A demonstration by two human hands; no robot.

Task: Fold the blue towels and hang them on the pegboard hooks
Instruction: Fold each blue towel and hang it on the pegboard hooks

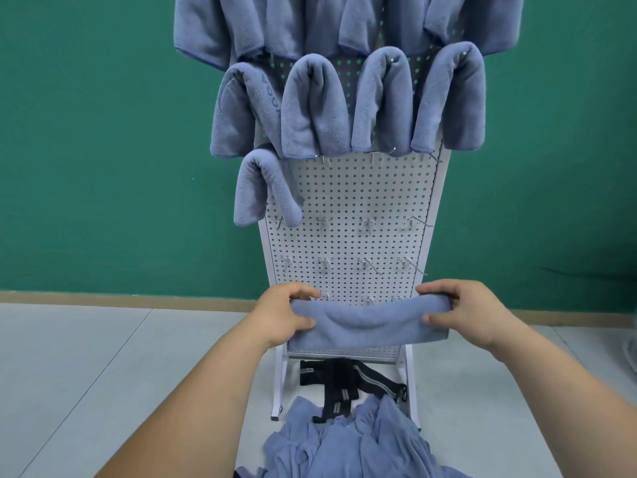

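A folded blue towel point(368, 322) is held stretched between the two hands in front of the lower part of the white pegboard point(351, 201). Its left end is gripped by the left hand point(286, 313), fingers curled over the top edge and thumb pressed against the front. Its right end is pinched in the same way by the right hand point(462, 312). The towel sags slightly in the middle and covers the bottom edge of the board.

Bare metal hooks point(367, 224) are seen in rows across the middle and lower part of the pegboard. One hung towel point(262, 188) is draped over a hook at the board's left edge. Above it, a row of four towels point(348, 105) is draped side by side, and more towels point(310, 22) hang along the top edge.

On the floor point(86, 357) at the foot of the board, a heap of blue towels point(344, 446) is piled, with black straps point(344, 381) lying just behind it. A green wall point(103, 132) stands behind the board.
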